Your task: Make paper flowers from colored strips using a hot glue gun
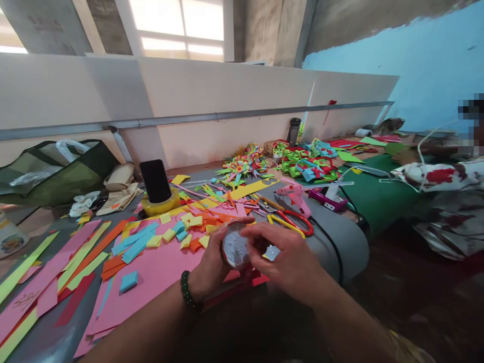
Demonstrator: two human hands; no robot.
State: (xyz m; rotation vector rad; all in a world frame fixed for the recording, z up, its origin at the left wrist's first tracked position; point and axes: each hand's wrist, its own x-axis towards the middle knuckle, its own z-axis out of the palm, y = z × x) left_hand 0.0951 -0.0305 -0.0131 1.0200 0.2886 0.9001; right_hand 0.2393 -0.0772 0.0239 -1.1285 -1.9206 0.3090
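My left hand [207, 264], with a dark bead bracelet [186, 290] on its wrist, is wrapped round a small round object [235, 247]. Its grey-white, speckled face points up toward me; I cannot tell its exact kind. Fingers pinched together, my right hand [285, 257] is at the right edge of that object. What the pinch holds, if anything, is hidden. Just beyond my hands are folded yellow, blue and orange paper pieces [195, 221] on a pink sheet [166, 264]. Red-handled scissors [298, 222] lie beyond the right hand.
A pink glue gun [297, 196] with a black cord rests near a purple power strip [328, 200]. Left stands a phone [155, 180] by a yellow tape roll [162, 202]. Coloured paper strips [71, 262] cover the left side. Another person's patterned sleeve [434, 174] shows at right.
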